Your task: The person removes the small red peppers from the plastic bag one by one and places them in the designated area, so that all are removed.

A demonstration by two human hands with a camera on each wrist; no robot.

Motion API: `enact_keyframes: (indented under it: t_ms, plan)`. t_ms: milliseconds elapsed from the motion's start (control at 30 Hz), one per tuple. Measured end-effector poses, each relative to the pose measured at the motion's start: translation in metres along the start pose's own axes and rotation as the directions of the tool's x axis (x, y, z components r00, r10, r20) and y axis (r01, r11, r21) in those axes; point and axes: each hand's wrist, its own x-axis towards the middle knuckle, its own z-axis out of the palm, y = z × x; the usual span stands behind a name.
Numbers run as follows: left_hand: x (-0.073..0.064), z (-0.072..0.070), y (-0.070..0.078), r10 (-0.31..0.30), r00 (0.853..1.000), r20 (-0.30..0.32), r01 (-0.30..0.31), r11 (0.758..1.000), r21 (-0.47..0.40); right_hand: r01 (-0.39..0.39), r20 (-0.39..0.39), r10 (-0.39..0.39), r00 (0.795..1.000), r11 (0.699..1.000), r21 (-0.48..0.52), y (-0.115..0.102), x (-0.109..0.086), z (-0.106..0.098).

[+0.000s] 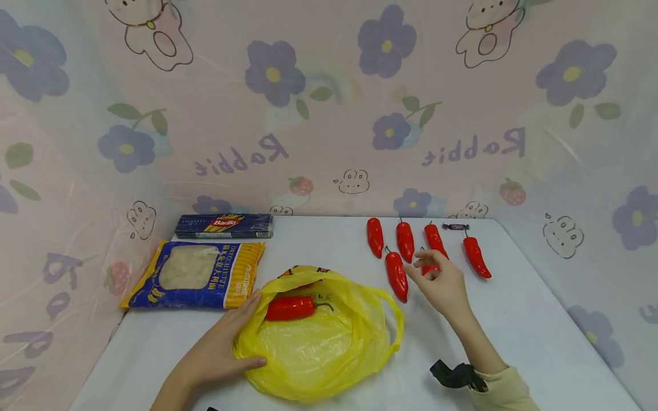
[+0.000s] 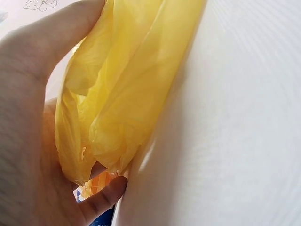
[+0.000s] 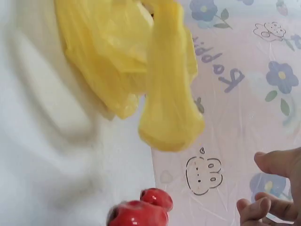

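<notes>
A yellow plastic bag point(image 1: 313, 365) lies with its mouth facing up, and one red chili pepper point(image 1: 290, 308) is inside. My left hand point(image 1: 223, 342) holds the bag's left side, thumb over the rim and fingers along the outside. In the left wrist view, yellow plastic point(image 2: 136, 84) fills the space between thumb and fingers. My right hand point(image 1: 442, 282) hovers among several red chili peppers, thumb and fingers parted with nothing between them. Closest to it are a pepper point(image 1: 396, 277) by the thumb and another point(image 1: 429, 268) partly hidden behind the fingers.
On the left lie a blue-and-yellow bag of orecchiette point(image 1: 190, 274) and, behind it, a dark blue spaghetti box point(image 1: 223, 225). A pepper point(image 1: 476, 257) lies at the right, near a small dark wrapped piece point(image 1: 456, 226). A patterned curtain point(image 1: 329, 125) rises behind the white table.
</notes>
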Motion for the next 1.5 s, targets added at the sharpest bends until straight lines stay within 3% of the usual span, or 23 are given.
enact_keyframes:
  t_ms: [167, 333, 500, 700, 833, 1033, 1133, 1500]
  plan:
    - [0.002, -0.001, 0.001, -0.002, 1.0, 0.013, 0.002, 1.0, 0.004, 0.024, 0.063, -0.027, 0.998, 0.998, 0.053, -0.018, -0.007, 0.014]
    - [0.003, -0.003, 0.001, 0.007, 1.0, 0.011, -0.007, 1.0, 0.015, 0.103, 0.122, -0.115, 0.986, 0.989, 0.102, -0.04, -0.013, 0.028]
    - [0.005, -0.004, 0.002, 0.001, 1.0, 0.014, -0.001, 1.0, 0.018, 0.18, 0.183, -0.206, 0.961, 0.972, 0.151, -0.068, -0.021, 0.043]
    - [0.005, -0.003, 0.003, 0.007, 1.0, 0.012, -0.007, 1.0, 0.006, 0.205, 0.285, -0.262, 0.922, 0.955, 0.214, -0.096, -0.033, 0.067]
    - [0.005, -0.003, 0.002, 0.001, 1.0, 0.01, 0.0, 1.0, -0.004, 0.225, 0.377, -0.297, 0.877, 0.948, 0.223, -0.108, -0.041, 0.086]
    - [0.001, -0.002, 0.001, -0.002, 1.0, -0.004, 0.002, 1.0, -0.01, 0.25, 0.561, -0.312, 0.767, 0.95, 0.188, -0.118, -0.048, 0.114]
    - [-0.001, -0.001, 0.001, 0.001, 1.0, -0.007, -0.001, 1.0, -0.008, 0.263, 0.604, -0.31, 0.734, 0.95, 0.169, -0.12, -0.05, 0.126]
    - [-0.001, 0.0, 0.001, -0.002, 1.0, 0.0, 0.002, 1.0, -0.018, 0.328, 0.599, -0.301, 0.742, 0.942, 0.068, -0.115, -0.056, 0.157]
